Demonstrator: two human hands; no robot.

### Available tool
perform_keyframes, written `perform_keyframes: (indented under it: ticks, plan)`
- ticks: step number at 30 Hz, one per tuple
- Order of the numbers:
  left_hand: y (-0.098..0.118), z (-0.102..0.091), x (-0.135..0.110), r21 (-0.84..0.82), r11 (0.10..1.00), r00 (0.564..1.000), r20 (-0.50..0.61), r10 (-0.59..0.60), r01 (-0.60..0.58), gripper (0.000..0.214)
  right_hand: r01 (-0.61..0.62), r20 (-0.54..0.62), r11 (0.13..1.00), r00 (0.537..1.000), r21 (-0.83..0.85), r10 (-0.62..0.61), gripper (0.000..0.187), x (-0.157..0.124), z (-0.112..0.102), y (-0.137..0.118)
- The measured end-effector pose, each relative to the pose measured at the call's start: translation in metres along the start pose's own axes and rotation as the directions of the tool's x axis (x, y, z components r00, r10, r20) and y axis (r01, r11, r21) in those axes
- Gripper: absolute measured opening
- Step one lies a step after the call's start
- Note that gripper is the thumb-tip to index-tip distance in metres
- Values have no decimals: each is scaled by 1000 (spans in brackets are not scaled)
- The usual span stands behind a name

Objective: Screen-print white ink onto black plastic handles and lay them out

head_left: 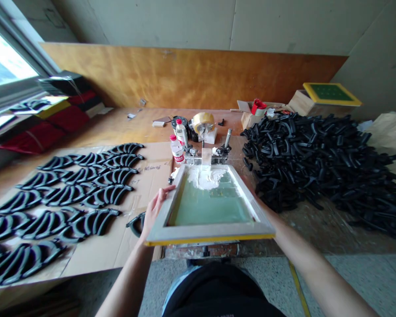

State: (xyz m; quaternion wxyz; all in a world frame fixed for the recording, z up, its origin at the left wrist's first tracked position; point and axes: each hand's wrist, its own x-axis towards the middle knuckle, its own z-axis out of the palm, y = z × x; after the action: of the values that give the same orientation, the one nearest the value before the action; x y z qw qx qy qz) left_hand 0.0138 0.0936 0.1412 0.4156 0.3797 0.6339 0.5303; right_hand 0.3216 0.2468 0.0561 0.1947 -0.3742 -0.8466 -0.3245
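A wooden screen-printing frame (161, 220) with a green mesh and a smear of white ink (205, 177) at its far end is tilted up on its hinged clamp (206, 155). My left hand (154, 208) grips the frame's left rail, fingers wrapped over its edge. My right forearm (303, 259) runs under the frame's right side; the right hand itself is hidden behind the frame. A black curved part (136, 222) lies just beside my left hand, partly hidden under the frame.
Rows of black curved parts (69, 193) lie on cardboard at the left. A big heap of the same parts (320, 163) fills the right. Two bottles (177, 147), a tape roll (203, 121), small boxes (251, 115) and another screen (330, 93) stand behind.
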Motion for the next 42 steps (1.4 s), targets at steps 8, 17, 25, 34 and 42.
perform_keyframes:
  ticks: [8,17,25,34,42]
  plan:
    - [-105,2,-4,131,965,973,29,-231,225,84,-284,295,771,946,569,130,57,112,6,-21]
    - [-116,2,-2,145,961,970,24,-242,236,76,104,276,667,856,737,-438,13,75,-24,-42]
    - [-109,1,-4,84,964,966,43,-256,252,74,45,215,641,922,766,-321,17,62,-23,-45]
    - [-61,0,-10,16,956,955,50,-292,292,76,-186,338,662,935,726,-108,39,105,-14,-31]
    - [23,0,10,-152,988,1000,12,4,-2,55,-653,434,607,756,453,490,35,104,22,56]
